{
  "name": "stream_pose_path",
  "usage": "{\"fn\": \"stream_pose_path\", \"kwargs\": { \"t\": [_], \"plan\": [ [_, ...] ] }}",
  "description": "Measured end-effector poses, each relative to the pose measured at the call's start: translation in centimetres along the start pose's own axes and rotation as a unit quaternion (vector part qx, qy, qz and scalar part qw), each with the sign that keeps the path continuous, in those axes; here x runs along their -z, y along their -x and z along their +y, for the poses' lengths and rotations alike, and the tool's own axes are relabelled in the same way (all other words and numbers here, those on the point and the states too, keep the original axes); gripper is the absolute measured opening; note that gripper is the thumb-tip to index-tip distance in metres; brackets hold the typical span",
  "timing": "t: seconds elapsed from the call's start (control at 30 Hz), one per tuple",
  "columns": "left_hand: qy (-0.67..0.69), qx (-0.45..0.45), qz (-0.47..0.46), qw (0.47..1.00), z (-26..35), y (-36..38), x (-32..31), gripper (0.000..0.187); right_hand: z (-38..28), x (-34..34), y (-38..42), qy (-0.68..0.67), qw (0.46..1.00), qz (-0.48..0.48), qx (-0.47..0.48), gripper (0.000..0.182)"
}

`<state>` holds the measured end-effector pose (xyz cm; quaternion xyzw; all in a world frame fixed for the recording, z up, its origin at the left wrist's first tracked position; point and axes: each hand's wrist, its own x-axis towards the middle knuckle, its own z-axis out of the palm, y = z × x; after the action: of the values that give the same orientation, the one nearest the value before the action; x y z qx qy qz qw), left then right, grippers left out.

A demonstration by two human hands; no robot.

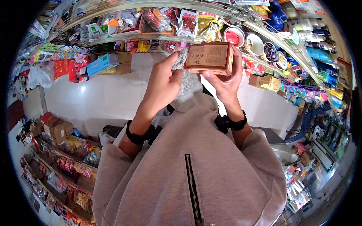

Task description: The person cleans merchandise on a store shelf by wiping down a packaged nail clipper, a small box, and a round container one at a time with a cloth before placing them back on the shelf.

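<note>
My right hand [227, 86] is closed on a small brown box [209, 57] with dark red edges and printed writing. The thumb presses its lower edge and the fingers wrap its right side, so the box is tilted towards me. Just left of the box, my left hand [161, 87] grips a fuzzy grey cloth [188, 90] that hangs down in front of my chest. Thumb and index finger show at the cloth's edge; the other fingers are partly hidden. Box and cloth are in front of the shelf, and the cloth's upper part lies close beside the box.
A curved-looking shelf [113, 37] of packaged snacks runs across the top. White tubs [254, 44] stand on it at the right. A blue box [102, 64] sits lower left, near cardboard. More shelves [62, 162] with bags and cartons are at the lower left. Pale floor [102, 94] lies between.
</note>
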<state>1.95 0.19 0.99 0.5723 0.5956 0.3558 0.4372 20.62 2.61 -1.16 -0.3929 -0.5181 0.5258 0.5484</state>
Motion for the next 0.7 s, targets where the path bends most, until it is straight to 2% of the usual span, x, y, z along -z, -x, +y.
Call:
{"fn": "stream_pose_path", "kwargs": {
  "t": [0.07, 0.13, 0.23, 0.37, 0.43, 0.5, 0.57, 0.6, 0.7],
  "plan": [
    [0.04, -0.016, -0.003, 0.999, -0.1, 0.0, 0.2, 0.038, 0.3, 0.4, 0.3, 0.085, 0.995, -0.008, 0.044, 0.088],
    [0.067, 0.062, -0.045, 0.995, 0.1, 0.1, 0.6, 0.043, -0.1, 0.3, 0.3, 0.082, 0.996, -0.009, 0.036, 0.088],
    [0.086, 0.032, -0.04, 0.995, -0.8, 0.6, 0.7, 0.041, 0.0, 0.6, 0.0, 0.1, 0.994, 0.002, 0.044, 0.087],
    [0.121, 0.057, -0.076, 0.988, -0.6, 0.9, 1.6, 0.038, 0.7, 1.5, -1.5, 0.158, 0.984, 0.043, 0.066, 0.086],
    [0.139, 0.041, -0.063, 0.987, -1.1, 0.7, 1.9, 0.037, 0.0, 1.9, -1.2, 0.001, 0.999, 0.049, -0.017, 0.087],
    [0.16, 0.044, -0.05, 0.985, -1.4, 0.6, 1.8, 0.036, -0.7, 2.6, -0.7, 0.045, 0.999, -0.024, -0.013, 0.088],
    [0.184, 0.041, -0.041, 0.981, -1.9, 0.1, 1.2, 0.035, -1.4, 2.1, -0.4, 0.171, 0.979, -0.103, 0.043, 0.089],
    [0.202, 0.055, -0.034, 0.977, -2.1, 0.2, 0.7, 0.036, -0.6, 1.5, -0.2, 0.185, 0.975, -0.103, 0.063, 0.089],
    [0.266, 0.082, -0.047, 0.959, -1.6, 0.4, 0.8, 0.036, 0.5, 0.9, -0.8, 0.132, 0.99, 0.0, 0.046, 0.088]
  ]
}}
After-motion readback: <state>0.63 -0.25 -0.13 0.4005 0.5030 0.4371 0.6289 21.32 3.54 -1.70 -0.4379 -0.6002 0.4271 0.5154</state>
